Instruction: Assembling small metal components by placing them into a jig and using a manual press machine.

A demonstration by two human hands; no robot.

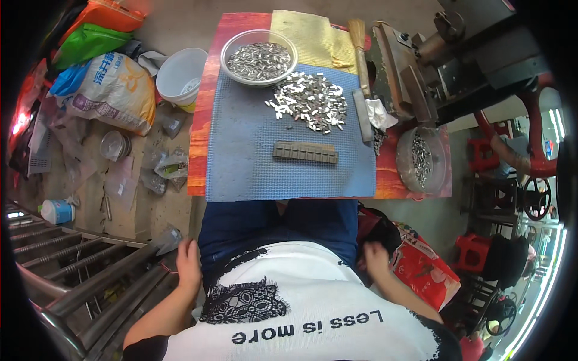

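My left hand hangs beside my left thigh, its fingers stretched out with nothing seen in them. Beside my right hip is my right hand, close to a dark bag; its fingers are too blurred and hidden to read. Both hands are away from the worktop. On its blue mat lies a dark grooved metal block. Beyond the block spreads a loose pile of short shiny metal pins. A clear round bowl full of similar pins stands at the far left of the mat.
A brush and a flat metal bar lie along the mat's right side. Further right are a clear tub of small parts and a machine. Left stand a white bucket, bags and metal rails.
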